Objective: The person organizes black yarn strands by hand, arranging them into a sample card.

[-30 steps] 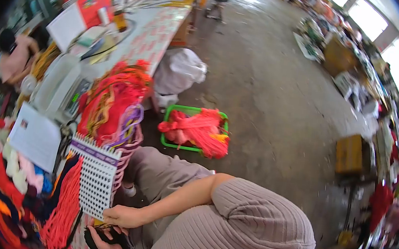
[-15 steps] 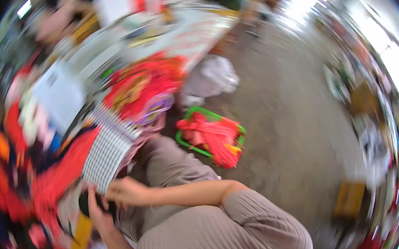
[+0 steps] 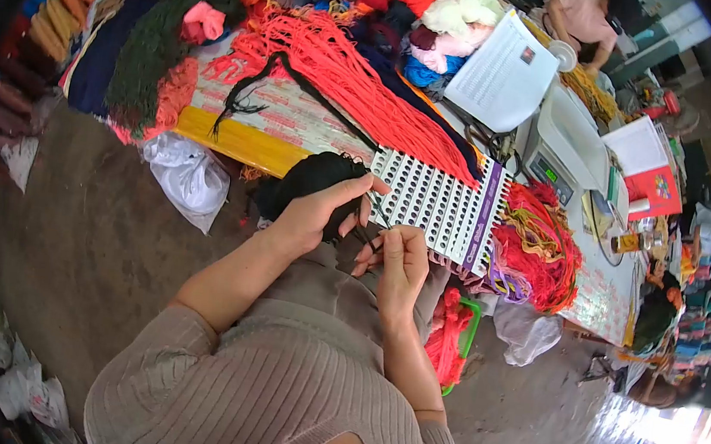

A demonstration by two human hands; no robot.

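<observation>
Two bare hands are on some black yarn, just left of a white punched card, so I'll use that card as the landmark. The left hand is curled around the black bundle, and the right hand has a thin dark strand pinched in its fingertips, both at the card's near left corner.

As for writing: the card's purple strip has white lettering, but it's too small for me to read. Same with the printed sheet beyond the card, just lines of text plus a small dark picture. Right of the card, a scale has a lit green display, digits not readable.

Containers: a green basket below the card on the floor, with coral yarn in it. White plastic bags sit well left and lower right of the card, contents hidden.
</observation>
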